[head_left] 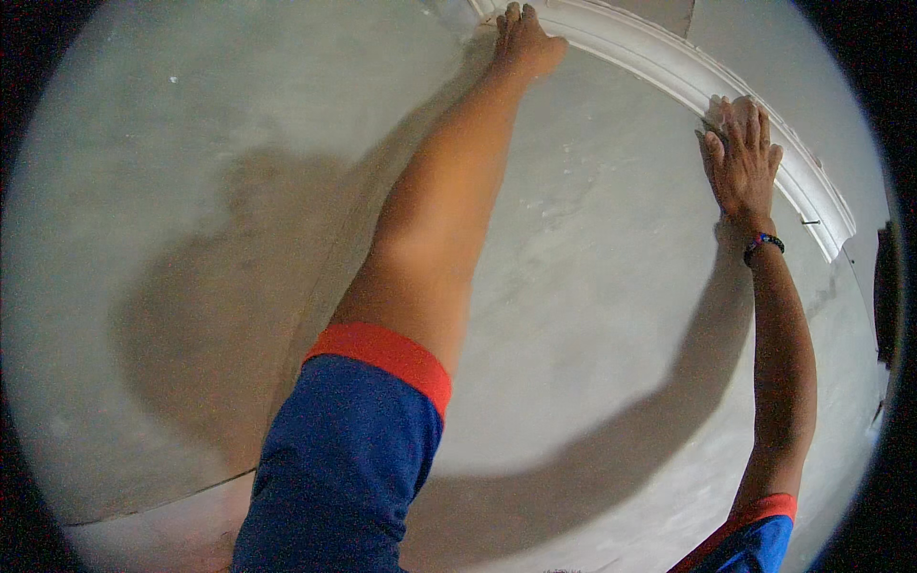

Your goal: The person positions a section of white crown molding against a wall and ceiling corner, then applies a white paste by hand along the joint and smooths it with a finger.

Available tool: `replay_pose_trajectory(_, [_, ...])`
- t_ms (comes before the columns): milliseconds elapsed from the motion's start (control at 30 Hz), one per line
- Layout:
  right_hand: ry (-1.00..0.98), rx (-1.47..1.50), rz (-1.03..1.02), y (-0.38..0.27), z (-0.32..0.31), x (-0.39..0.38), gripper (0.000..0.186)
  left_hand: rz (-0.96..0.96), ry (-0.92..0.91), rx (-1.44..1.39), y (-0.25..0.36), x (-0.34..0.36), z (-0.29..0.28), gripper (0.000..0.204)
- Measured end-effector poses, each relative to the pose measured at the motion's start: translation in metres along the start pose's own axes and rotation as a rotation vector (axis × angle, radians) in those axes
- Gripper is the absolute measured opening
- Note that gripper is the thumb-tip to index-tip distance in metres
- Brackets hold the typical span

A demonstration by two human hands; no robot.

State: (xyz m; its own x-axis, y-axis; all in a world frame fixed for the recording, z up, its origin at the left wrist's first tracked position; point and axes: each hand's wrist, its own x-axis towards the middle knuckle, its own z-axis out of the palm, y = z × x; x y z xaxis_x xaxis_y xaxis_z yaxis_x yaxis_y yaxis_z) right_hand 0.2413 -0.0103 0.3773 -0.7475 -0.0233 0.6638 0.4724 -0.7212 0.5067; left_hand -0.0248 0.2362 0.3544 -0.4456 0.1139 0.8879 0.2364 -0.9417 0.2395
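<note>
A long white cornice moulding (pixel 659 72) runs along the top of the wall and bends down to the right in the picture. My left hand (pixel 525 43) reaches up to its lower edge at the top; the thumb is spread to the right and the foreshortened fingers rest on the moulding. Farther right, my right hand (pixel 747 158) lies open, its fingers stretched up flat across the moulding and its palm near the wall. Past that hand, a thin dark nail (pixel 810 222) sticks out near the moulding's right end. Neither hand shows a tool.
The grey plastered wall (pixel 573 315) fills most of the view, with shadows of my arms and head on it. Above the moulding is the pale ceiling (pixel 812 86). A dark object (pixel 885 296) stands at the far right rim. A dark line crosses the wall's lower left.
</note>
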Motion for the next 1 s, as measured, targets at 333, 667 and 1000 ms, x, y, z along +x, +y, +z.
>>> replay_pose_trajectory(333, [-0.015, 0.011, -0.010, 0.007, 0.002, -0.006, 0.058, 0.033, 0.052, -0.175, -0.041, 0.062, 0.080, 0.082])
replay_pose_trajectory(667, [0.041, -0.005, 0.008, -0.003, -0.006, 0.002, 0.061, -0.157, -0.120, 0.057, 0.035, 0.011, -0.012, 0.077])
replay_pose_trajectory(1000, [0.012, -0.011, 0.008, -0.002, -0.005, 0.003, 0.059, -0.219, -0.115, -0.002, 0.033, 0.032, 0.005, 0.079])
